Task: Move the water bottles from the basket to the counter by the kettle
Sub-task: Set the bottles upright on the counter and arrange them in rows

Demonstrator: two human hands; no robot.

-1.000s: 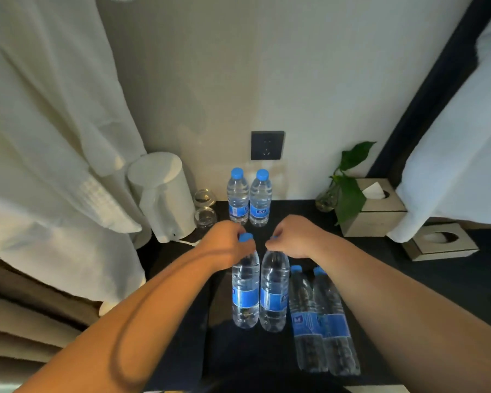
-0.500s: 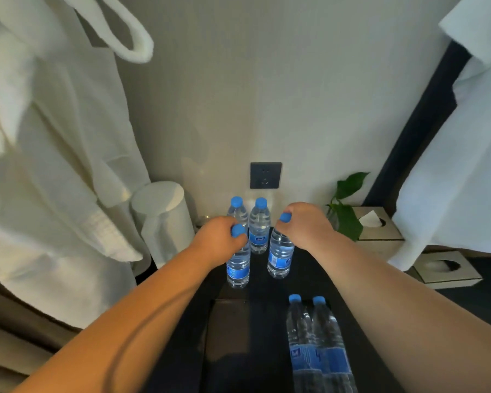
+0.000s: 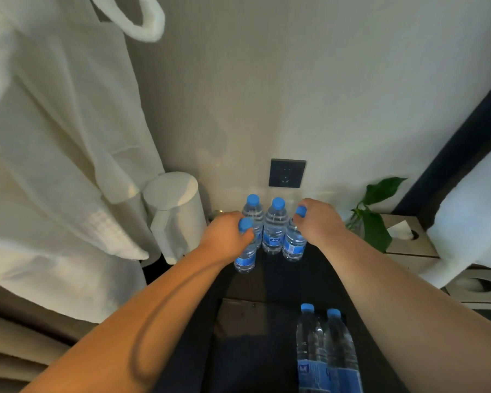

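My left hand grips the neck of a clear water bottle with a blue cap, standing it on the dark counter. My right hand holds a second bottle by its neck, just right of it. Behind them, two more bottles stand upright against the wall. A white kettle sits to the left of the group. Two further bottles stand in the dark basket near the bottom of the view.
A white bathrobe hangs at the left, partly over the kettle. A dark wall socket is above the bottles. A green plant and two wooden tissue boxes stand at the right, below a white cloth.
Both hands lifted a bottle each out of the basket and carried them forward to the counter, down beside the two bottles at the wall.
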